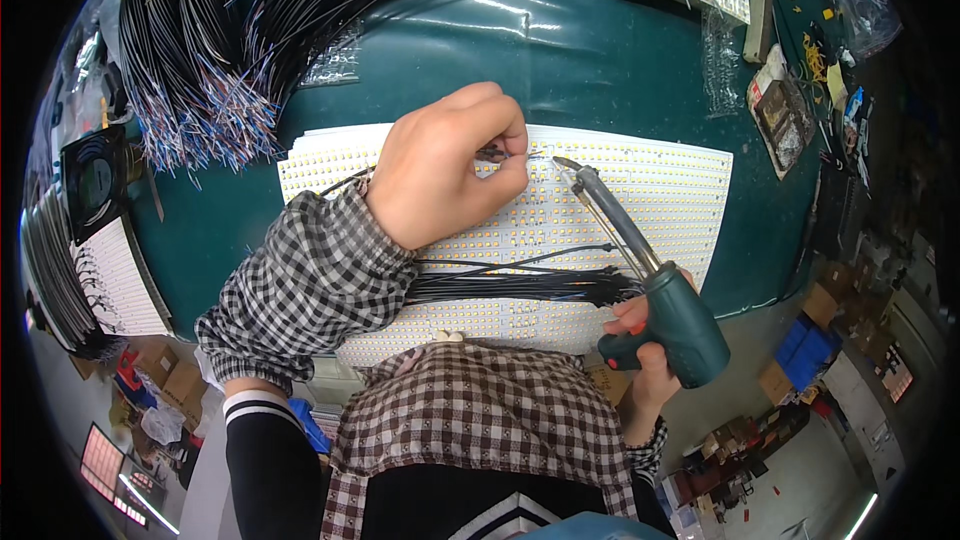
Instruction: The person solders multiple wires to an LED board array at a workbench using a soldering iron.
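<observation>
Head view: one green bench (pixel 450 60) carries a stack of white LED panels (pixel 640 200), their number hard to tell. One bundle of black cables (pixel 520 286), too many to count, lies across the top panel. One soldering gun (pixel 685 325) sits in the right hand (pixel 652 385), fingers wrapped round its grip. Left hand (pixel 445 170) fingers pinch one dark cable end (pixel 490 153) over the panel, just beside the gun's tip. Soldering seems the step in hand; the next move likely calls for wire and tip meeting steadily at a pad.
</observation>
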`<state>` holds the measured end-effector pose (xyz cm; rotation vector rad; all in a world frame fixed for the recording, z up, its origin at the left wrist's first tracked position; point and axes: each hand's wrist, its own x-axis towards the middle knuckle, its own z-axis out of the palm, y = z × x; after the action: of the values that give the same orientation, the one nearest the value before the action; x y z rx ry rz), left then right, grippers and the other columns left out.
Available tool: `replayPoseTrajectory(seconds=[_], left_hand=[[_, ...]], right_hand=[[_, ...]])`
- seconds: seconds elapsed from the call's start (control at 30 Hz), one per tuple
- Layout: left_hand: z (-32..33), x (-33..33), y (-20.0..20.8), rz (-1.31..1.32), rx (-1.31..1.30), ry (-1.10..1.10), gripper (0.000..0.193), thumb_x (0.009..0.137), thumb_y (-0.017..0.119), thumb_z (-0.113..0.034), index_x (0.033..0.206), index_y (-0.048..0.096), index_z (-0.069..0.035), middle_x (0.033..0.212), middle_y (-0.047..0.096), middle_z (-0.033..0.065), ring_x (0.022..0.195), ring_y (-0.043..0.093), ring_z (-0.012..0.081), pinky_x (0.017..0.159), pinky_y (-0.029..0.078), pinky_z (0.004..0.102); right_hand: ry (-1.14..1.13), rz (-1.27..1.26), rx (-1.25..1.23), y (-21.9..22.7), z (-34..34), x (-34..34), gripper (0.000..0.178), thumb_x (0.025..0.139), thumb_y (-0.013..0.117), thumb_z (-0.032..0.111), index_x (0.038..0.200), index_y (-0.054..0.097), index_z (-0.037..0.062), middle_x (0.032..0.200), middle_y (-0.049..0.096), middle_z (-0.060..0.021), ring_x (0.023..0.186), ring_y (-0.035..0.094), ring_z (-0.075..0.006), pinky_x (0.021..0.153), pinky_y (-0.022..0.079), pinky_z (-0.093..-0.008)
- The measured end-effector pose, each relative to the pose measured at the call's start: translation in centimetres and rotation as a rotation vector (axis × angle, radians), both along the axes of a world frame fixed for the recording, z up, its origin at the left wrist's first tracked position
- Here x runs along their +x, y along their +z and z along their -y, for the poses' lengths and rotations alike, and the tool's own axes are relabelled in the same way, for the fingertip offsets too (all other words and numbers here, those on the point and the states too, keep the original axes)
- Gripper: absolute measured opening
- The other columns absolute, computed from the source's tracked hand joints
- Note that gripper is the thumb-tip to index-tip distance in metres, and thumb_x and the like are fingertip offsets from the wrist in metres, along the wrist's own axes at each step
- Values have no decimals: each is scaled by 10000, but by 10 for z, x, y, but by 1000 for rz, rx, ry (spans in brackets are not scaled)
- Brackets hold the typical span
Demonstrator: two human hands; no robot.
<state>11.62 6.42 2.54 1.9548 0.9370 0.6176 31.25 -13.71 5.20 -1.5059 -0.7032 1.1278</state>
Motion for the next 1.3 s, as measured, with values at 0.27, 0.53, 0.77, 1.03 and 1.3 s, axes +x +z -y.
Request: replayPoseTrajectory(seconds=[0.27, 0.53, 0.77, 1.03, 1.3], left_hand=[[-1, -1, 1, -14, -29, -8, 131, 736, 679, 46, 817, 591, -9, 772, 529, 60, 655, 545, 151, 578, 438, 261], [0, -1, 0, -6, -39, -8, 133, 735, 676, 50, 815, 589, -12, 771, 530, 57, 663, 553, 145, 585, 449, 255], [-1, -1, 0, -15, -35, -15, 133, 733, 678, 46, 813, 589, -14, 769, 531, 58, 656, 553, 148, 578, 445, 255], [-2, -1, 1, -18, -33, -17, 129, 733, 677, 46, 806, 589, -14, 768, 533, 62, 657, 560, 155, 581, 448, 259], [-2, -1, 1, -47, -46, -8, 130, 726, 682, -40, 801, 576, -51, 782, 587, 88, 699, 634, 261, 615, 511, 343]], right_hand=[[-21, 21, 29, -1, -3, -2, 643, 771, 810, 456, 1036, 638, -105, 939, 651, -155, 764, 658, -181, 693, 559, -290], [15, -14, 4, -2, -2, -1, 804, 749, 846, 400, 1244, 516, -142, 833, 666, -105, 746, 656, -162, 719, 553, -293], [20, -5, 8, -3, -2, 0, 816, 750, 850, 384, 1266, 502, -143, 870, 675, -118, 754, 661, -161, 718, 554, -282], [-31, -20, -6, 0, -2, -7, 817, 746, 844, 421, 1246, 520, -139, 866, 674, -112, 764, 665, -169, 734, 551, -292], [-67, 22, -22, 5, -3, -8, 716, 755, 801, 523, 1054, 604, -97, 834, 658, -105, 741, 659, -181, 753, 546, -328]])
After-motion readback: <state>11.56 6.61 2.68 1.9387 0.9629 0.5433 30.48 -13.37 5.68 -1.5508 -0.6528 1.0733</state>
